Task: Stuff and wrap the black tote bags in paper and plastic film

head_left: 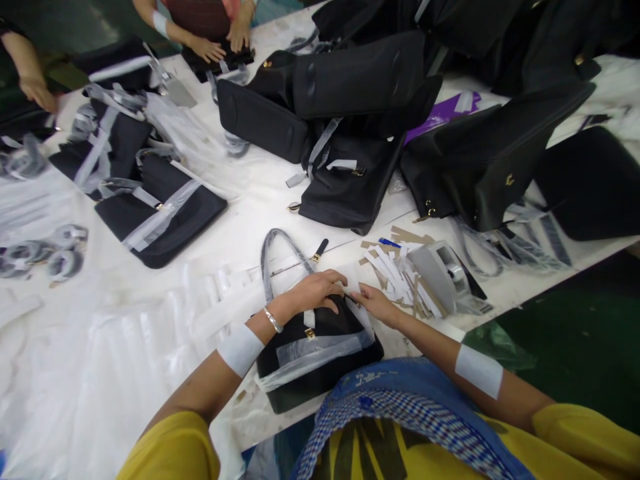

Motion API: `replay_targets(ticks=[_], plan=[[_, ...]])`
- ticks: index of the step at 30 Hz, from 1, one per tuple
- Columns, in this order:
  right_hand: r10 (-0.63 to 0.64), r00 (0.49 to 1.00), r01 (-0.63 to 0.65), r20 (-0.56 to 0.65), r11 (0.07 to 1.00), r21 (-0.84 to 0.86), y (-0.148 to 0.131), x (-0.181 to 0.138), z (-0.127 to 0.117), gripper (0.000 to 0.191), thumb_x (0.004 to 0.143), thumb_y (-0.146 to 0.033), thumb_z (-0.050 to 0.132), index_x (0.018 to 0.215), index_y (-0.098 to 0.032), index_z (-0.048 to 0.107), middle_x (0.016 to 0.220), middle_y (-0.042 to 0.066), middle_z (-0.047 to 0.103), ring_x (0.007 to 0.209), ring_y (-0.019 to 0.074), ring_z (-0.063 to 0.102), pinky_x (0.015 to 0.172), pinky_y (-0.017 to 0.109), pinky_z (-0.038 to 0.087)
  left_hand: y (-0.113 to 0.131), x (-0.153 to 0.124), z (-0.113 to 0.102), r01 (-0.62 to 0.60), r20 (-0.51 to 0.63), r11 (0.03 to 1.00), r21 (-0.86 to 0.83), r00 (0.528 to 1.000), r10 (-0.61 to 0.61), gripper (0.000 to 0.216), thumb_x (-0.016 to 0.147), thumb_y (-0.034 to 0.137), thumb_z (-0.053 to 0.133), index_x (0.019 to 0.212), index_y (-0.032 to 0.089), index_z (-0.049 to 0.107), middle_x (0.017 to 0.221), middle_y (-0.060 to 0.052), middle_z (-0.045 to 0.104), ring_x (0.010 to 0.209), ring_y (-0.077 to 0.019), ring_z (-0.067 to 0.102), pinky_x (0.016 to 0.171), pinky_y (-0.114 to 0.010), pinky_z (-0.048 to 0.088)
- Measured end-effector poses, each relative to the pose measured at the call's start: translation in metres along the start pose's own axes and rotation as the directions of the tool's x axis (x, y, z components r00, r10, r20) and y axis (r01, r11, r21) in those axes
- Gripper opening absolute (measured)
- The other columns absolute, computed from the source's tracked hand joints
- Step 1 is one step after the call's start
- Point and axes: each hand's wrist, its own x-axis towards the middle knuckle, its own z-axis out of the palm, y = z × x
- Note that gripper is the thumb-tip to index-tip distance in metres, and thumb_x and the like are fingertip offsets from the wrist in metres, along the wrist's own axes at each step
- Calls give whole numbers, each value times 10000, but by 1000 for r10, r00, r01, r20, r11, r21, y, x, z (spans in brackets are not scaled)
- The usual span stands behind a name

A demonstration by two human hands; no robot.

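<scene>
A black handbag (320,387) stands tilted at the table's near edge, with a gold clasp and a strip of clear film around its front. My left hand (320,291) bends over its top edge, fingers curled and thumb lower on the front panel. At the top right corner of the bag, my right hand (377,305) pinches its edge; the exact spot is partly hidden by the fingers. The film-wrapped handle (274,235) arches up behind the bag. Beside that handle lies a small black tag (321,250) with gold hardware.
Paper strips (395,270) and a grey tape dispenser (437,270) lie to the right. Black bags (345,180) are piled beyond. Wrapped bags (163,210), rolled grey straps (65,260) and plastic sleeves (145,353) cover the left. Co-workers' hands (207,49) are busy across the table.
</scene>
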Motion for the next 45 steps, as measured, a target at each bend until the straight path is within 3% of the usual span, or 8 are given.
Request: replay_targets(ticks=[7,14,25,29,35,38,41,45], plan=[[-36,998,33,55,998,53,5,0,6,411,859,-543,519,1054,-199,633,954,45,713,924,256,638,861,406,504,6,-4,1,27,117,999,18,993,-29,382,891,500,558,1110,195,628,989,-73,695,932,-219,656,827,-290,481],[-55,992,53,110,998,14,1,0,1,409,868,-537,528,1072,-204,649,1012,43,722,1000,277,636,921,424,487,10,-15,32,166,-145,983,-74,974,-175,301,892,473,578,1047,223,643,968,-33,718,956,-195,658,900,-312,467],[-38,969,72,244,989,-131,-8,-35,-4,288,811,-416,597,1011,-222,668,974,24,717,921,262,623,840,370,479,59,-26,61,307,-499,933,-186,788,-360,167,910,384,604,913,228,664,1013,-1,759,955,-168,695,1123,-436,375],[3,953,46,303,987,-153,-7,-41,-5,157,708,-350,680,803,-225,689,750,8,713,750,250,625,747,350,490,74,-25,69,344,-551,914,-215,730,-404,198,901,418,610,889,233,680,952,-2,767,903,-177,710,1110,-461,400],[-4,934,19,358,999,-38,-13,-39,-7,286,789,-432,626,969,-217,687,904,27,732,861,244,663,790,360,527,70,-31,71,431,-632,846,-314,570,-525,159,912,375,609,886,241,691,961,13,764,920,-167,704,1098,-471,398],[13,990,-18,142,999,32,-7,-53,-13,341,828,-452,603,1055,-201,647,1033,63,716,990,241,656,897,384,510,65,-34,69,470,-655,809,-354,493,-573,156,908,375,614,886,239,686,979,10,760,944,-172,697,1111,-484,378],[28,1000,-28,1,993,-114,10,-74,-20,252,832,-423,601,954,-212,664,927,58,723,906,233,670,872,383,515,60,-34,70,488,-665,794,-363,462,-587,169,911,387,605,890,234,677,981,4,759,943,-174,695,1111,-486,379],[83,982,-48,170,978,-202,33,-91,-19,277,809,-396,587,980,-216,710,978,68,734,909,263,672,793,392,540,47,-26,75,518,-657,779,-353,456,-600,162,927,369,583,902,236,672,989,9,757,940,-164,689,1118,-477,371]])
